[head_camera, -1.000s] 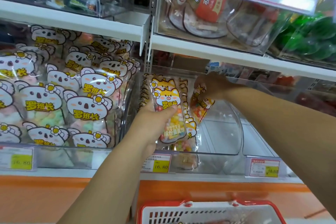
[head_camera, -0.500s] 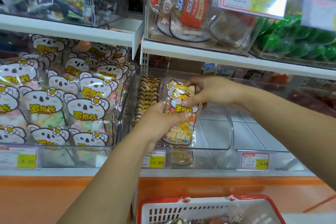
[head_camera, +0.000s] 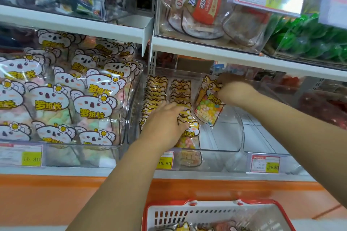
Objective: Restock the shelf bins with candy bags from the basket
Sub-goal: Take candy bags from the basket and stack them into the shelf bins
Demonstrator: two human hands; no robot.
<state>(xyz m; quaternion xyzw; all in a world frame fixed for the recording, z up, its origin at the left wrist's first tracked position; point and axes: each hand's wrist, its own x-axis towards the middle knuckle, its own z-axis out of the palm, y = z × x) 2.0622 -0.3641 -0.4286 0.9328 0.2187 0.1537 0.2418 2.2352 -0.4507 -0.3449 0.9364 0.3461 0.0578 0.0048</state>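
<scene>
Left hand [head_camera: 165,120], right hand [head_camera: 238,93], forearms [head_camera: 116,184] bare

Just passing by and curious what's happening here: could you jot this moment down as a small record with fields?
place: shop shelf
clear bin: rows fill its left part only
right hand: holds a cat candy bag by its top, tilted, over the bare side
left hand: rests on the rows of cat bags
next bin: koala bags
basket: below, more bags inside
</scene>
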